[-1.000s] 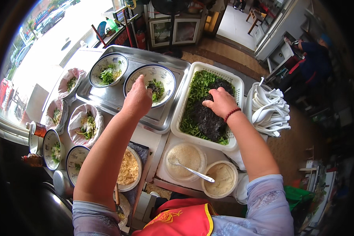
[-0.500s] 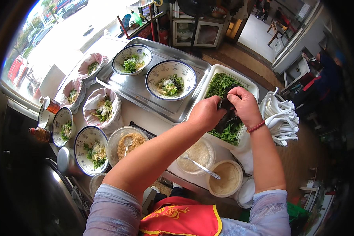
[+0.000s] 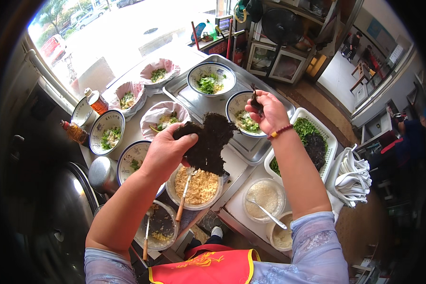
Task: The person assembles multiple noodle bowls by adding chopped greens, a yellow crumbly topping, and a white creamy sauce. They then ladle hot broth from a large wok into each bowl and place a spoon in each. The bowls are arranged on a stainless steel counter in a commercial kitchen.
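Left grip point(image 3: 164, 150) pinches a dark sheet point(image 3: 213, 144); right grip point(image 3: 272, 112), now apart, pinches a scrap point(image 3: 256, 103)

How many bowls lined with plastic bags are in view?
3: the far bowl beside the metal tray, the middle bowl right of the upper orange bottle, and the near bowl just beyond the left hand. Others could be hidden.

The flat white bench point(image 3: 234, 163) holds a big, shiny silver metal tray point(image 3: 259, 147). Just beside the tray is a white plastic basket point(image 3: 333, 151) with holes, near a round, clear plastic tub point(image 3: 262, 220). Left of the tray sit three bowls lined with pinkish-white plastic bags point(image 3: 154, 115) and round white bowls with blue rims point(image 3: 99, 127).
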`<state>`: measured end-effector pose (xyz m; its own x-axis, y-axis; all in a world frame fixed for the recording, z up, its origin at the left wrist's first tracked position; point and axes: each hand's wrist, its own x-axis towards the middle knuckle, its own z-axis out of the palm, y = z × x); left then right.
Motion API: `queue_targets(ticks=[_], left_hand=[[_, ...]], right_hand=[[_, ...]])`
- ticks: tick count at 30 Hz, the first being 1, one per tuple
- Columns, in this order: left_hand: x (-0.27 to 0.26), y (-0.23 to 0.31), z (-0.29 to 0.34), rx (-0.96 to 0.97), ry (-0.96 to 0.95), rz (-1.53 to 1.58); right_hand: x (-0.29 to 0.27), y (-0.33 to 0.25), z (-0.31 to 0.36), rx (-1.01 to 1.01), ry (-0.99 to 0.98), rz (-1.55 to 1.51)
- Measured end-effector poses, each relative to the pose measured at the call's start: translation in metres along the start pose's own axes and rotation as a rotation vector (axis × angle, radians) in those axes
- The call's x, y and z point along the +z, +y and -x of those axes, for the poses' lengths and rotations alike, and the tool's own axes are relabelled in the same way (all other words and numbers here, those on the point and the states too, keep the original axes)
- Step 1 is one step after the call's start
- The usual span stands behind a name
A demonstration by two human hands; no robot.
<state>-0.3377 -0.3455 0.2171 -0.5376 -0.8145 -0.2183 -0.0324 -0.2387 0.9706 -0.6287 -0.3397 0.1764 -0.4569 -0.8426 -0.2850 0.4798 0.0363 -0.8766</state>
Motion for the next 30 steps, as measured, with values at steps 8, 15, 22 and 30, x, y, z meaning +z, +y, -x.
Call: queue_targets(ticks=[8, 15, 22, 30], left_hand=[[-0.067, -0.009, 0.072, -0.021, 0.189, 0.098], [-0.084, -0.013, 0.063, -0.024, 0.092, 0.18], [-0.072, -0.032, 0.044, 0.485, 0.177, -0.803], [-0.076, -0.033, 0.052, -0.038, 0.116, 0.319]], right_hand=[[0.078, 0.032, -0.122, -0.012, 0.057, 0.135], [0.113, 0.035, -0.008, -0.041, -0.692, 0.483], [0.131, 0.069, 0.091, -0.084, -1.022, 0.885], [0.134, 0.094, 0.132, -0.133, -0.757, 0.536]])
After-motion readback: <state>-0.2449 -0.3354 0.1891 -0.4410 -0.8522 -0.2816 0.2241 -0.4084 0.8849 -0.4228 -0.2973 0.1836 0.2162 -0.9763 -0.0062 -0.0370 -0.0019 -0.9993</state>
